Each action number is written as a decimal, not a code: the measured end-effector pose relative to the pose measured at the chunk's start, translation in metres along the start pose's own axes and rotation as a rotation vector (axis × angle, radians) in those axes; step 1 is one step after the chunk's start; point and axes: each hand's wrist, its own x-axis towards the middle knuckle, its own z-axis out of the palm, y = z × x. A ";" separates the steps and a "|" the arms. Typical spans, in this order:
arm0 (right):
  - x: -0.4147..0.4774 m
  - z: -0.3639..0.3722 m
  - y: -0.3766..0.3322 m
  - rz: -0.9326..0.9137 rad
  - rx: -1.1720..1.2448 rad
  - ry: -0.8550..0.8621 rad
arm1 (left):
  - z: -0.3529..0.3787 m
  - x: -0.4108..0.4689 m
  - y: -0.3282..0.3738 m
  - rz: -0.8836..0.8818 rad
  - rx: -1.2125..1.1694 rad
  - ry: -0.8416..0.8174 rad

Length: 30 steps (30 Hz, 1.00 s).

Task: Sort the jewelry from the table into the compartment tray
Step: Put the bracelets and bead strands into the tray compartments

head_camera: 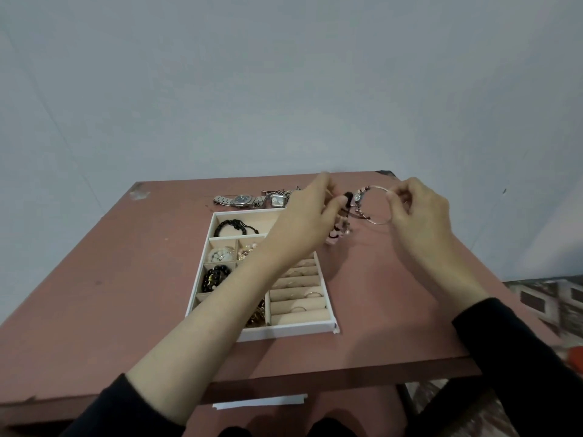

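A white compartment tray [285,329] with beige lining lies mid-table, partly under my left forearm. It holds black bead bracelets [235,227], a pale bracelet, a dark beaded one [215,278], and rings [312,294] in the slotted rows. Above the table right of the tray, my right hand [416,212] pinches a thin silver bangle [383,221] with dangling charms. My left hand [310,212] grips a tangle of dark and pink beaded jewelry [339,231] caught against that bangle. Two silver watches [243,200] lie behind the tray.
The reddish-brown table [110,294] stands against a pale wall. A white paper strip [260,403] hangs below the front edge. Patterned fabric [555,298] shows past the table's right side.
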 end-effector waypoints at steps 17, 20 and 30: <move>0.006 0.035 -0.053 0.073 0.310 -0.066 | -0.059 0.006 -0.024 -0.225 -0.514 0.086; 0.009 0.050 -0.068 0.074 0.338 -0.092 | -0.075 0.004 -0.050 -0.302 -0.470 0.135; 0.017 0.088 -0.091 0.034 0.354 -0.173 | -0.088 0.011 -0.102 -0.402 0.072 -0.087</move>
